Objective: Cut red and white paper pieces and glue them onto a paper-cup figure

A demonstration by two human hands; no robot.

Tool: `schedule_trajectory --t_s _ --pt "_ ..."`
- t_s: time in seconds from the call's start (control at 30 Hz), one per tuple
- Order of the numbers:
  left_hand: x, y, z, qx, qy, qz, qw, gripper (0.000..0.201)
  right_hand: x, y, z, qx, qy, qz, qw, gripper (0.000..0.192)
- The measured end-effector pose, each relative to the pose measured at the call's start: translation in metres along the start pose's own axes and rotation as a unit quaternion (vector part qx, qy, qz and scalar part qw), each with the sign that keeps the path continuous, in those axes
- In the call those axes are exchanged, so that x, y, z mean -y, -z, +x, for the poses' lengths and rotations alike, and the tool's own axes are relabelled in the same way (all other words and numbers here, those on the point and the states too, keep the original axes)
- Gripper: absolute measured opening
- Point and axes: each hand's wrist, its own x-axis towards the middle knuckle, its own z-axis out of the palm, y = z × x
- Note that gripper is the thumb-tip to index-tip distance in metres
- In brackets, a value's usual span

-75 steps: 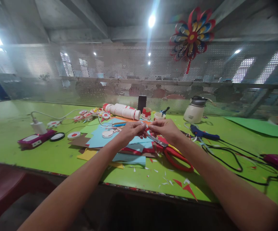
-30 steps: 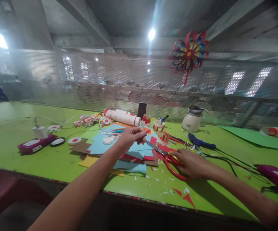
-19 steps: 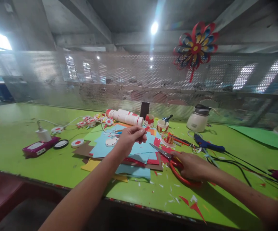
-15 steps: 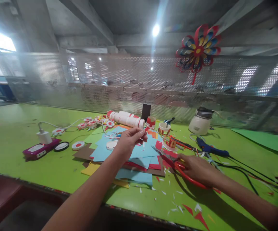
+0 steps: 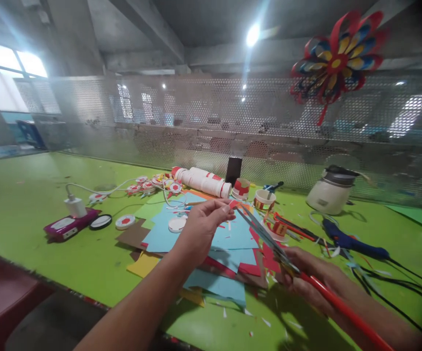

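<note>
Between the fingertips of my left hand (image 5: pixel 205 226) is a small piece of red paper (image 5: pixel 235 204), pinched over the stack of coloured paper. My right hand (image 5: pixel 311 275) is closed around the red-handled scissors (image 5: pixel 265 235). Their blades point up and to the left, with the tips at the red paper; whether they touch it I cannot tell. Below my hands lie blue paper sheets (image 5: pixel 233 265), with red, brown and yellow sheets among them. A round white disc (image 5: pixel 177 224) rests on the sheets left of my left hand.
Stacked paper cups (image 5: pixel 207 183) lie behind the sheets. To the right are a decorated cup (image 5: pixel 264 200), a blue glue gun (image 5: pixel 355 243) with cables and a white kettle-like container (image 5: pixel 331 190). A purple power strip (image 5: pixel 70 226) sits left. Paper scraps litter the green table (image 5: pixel 97 273).
My right hand has turned the scissors and brought their blades up to the red paper in my left hand. The camera view has shifted left, so the scene appears further right.
</note>
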Motion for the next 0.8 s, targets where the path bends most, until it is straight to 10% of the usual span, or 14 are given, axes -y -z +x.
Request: schedule_trajectory --t_s 0.8 --pt "0.001 -0.01 -0.012 0.085 0.018 0.11 0.99 0.013 0.005 -0.023 -0.014 -0.101 0.038 -0.044 0.993 0.049"
